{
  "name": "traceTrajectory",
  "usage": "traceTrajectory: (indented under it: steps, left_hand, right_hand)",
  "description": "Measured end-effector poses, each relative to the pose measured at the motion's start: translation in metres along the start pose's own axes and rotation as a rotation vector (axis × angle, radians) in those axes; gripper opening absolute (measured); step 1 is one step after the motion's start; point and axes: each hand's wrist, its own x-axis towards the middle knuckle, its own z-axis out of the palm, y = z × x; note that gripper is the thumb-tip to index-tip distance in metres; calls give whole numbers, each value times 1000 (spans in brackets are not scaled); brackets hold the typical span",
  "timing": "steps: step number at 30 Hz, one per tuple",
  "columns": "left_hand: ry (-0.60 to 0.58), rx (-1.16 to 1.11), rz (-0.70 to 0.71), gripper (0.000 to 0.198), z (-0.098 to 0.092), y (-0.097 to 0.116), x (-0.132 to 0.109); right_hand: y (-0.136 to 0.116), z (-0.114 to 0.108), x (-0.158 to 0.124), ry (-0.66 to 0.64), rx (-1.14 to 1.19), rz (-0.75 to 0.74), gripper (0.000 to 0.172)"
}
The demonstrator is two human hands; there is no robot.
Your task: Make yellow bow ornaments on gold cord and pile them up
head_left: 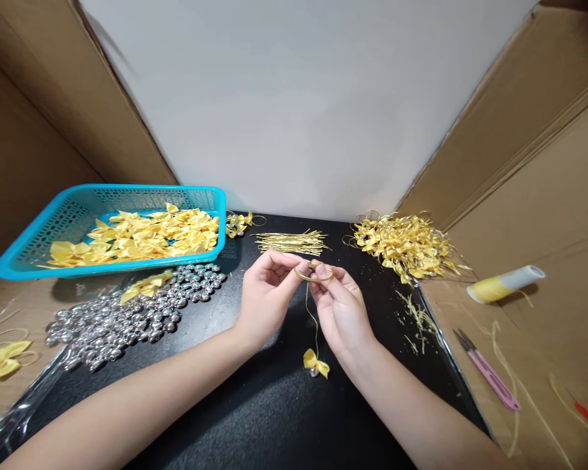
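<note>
My left hand (267, 297) pinches one side of a small gold cord loop (314, 279) between thumb and fingers. At the loop's other side my right hand (343, 307) is closed on it the same way. From between the hands a thin cord (315, 323) runs down to a yellow ribbon bow (316, 363). A small silver bell or bead sits at the bow's lower edge. Just beyond my hands lies a bundle of cut gold cords (294, 243). Some fingertips are hidden behind the thumbs.
A blue basket (224, 225) at the left holds yellow bows. Silver bell-like beads (122, 323) spread before it. Finished-looking bows with loops (404, 241) are piled at the right, near cord scraps (418, 320), pink thread snips (492, 378) and a yellow thread spool (502, 285). Cardboard walls flank the table.
</note>
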Motion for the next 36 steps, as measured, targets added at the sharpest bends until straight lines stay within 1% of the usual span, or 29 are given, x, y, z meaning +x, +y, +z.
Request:
traceTrajectory:
  steps: [3,6,10,13,15,18,23,27,29,30,32,33,35,36]
  left_hand:
    - [-26,12,13,14,-1,-1,0]
    - [-62,98,72,14,-5,-4,1]
    - [-124,313,163,15,-10,-8,2]
    - [-167,481,200,10,-12,-7,2]
    - [-178,547,237,11,-11,-4,2]
    - [-164,581,289,12,-10,0,2]
    - [-148,574,307,14,-10,1,2]
    - [-142,589,382,12,-12,0,3]
    - [-155,618,447,10,-13,0,4]
    - [-168,632,474,10,-13,1,5]
    - [-209,647,502,9,-14,2,5]
    - [-230,649,502,8,-14,3,5]
    - [-270,646,480,10,-13,5,5]
    - [-286,642,464,11,-13,6,5]
  right_hand:
    - [0,0,1,4,-8,-15,22]
    - [0,-1,4,20,-37,-56,24]
    - [-1,-4,7,35,-103,-125,24]
    - [-1,-5,7,5,-165,-175,19]
    - [-2,-6,6,-21,-197,-210,17]
    - [-2,-7,6,-45,-241,-253,15]
    - [0,-12,9,-91,-368,-358,13]
    - [2,-18,10,-173,-451,-473,26]
    - [-3,-21,11,-218,-544,-530,27]
    - [-9,-22,12,-252,-622,-563,25]
    - [-25,-23,16,-363,-825,-627,18]
    - [-35,-23,18,-453,-944,-641,12]
    - [-53,-23,22,-630,-1123,-629,5]
    - [-61,-22,24,-688,-1180,-622,5]
